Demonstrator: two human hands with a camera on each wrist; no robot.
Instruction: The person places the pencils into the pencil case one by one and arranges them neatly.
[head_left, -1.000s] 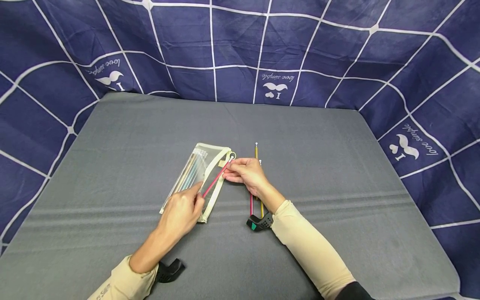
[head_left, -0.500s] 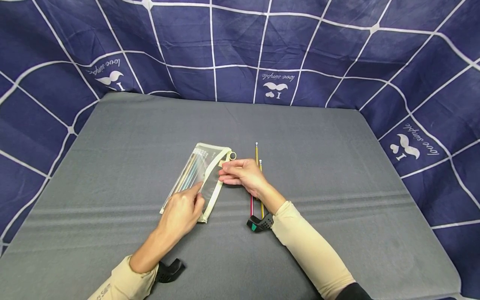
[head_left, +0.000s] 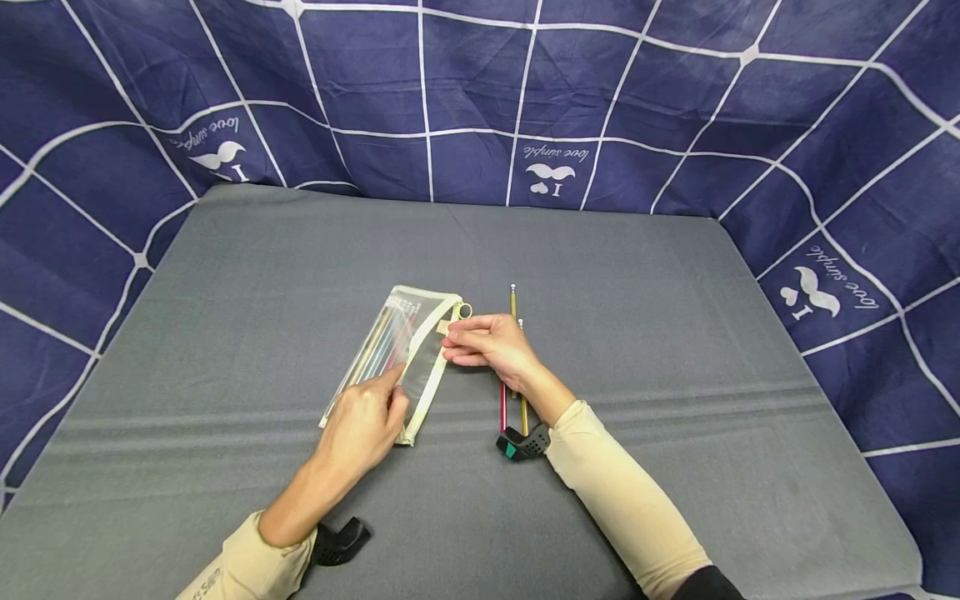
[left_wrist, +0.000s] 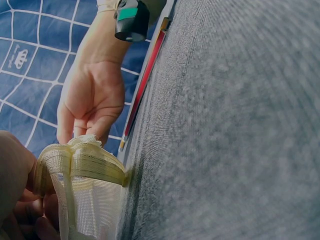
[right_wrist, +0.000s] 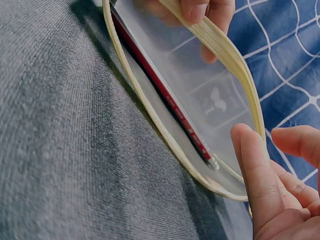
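A see-through mesh pencil pouch [head_left: 429, 398] with a pale yellow zip edge lies tilted on the grey table. Several pencils [head_left: 378, 337] show inside it, among them a red pencil [right_wrist: 186, 121] with a white-tipped end near the open mouth. My left hand [head_left: 363, 421] pinches the near part of the pouch's edge and keeps the mouth apart. By the far end of the mouth, my right hand [head_left: 495, 346] has its thumb and fingers apart, with nothing between them. Its fingertips are close to the zip edge; whether they touch it, I cannot tell.
Partly under my right wrist lie a yellow pencil [head_left: 513, 300], a red-barrelled one [left_wrist: 145, 85] and another yellow pencil [head_left: 525, 412]. A ring [head_left: 465, 311] hangs at the pouch's far corner. Blue checked cloth [head_left: 480, 100] rises behind the table.
The red pencil that my right hand held over the mouth has gone into the pouch and lies beside the others. My right hand has let go; my left hand has stayed put.
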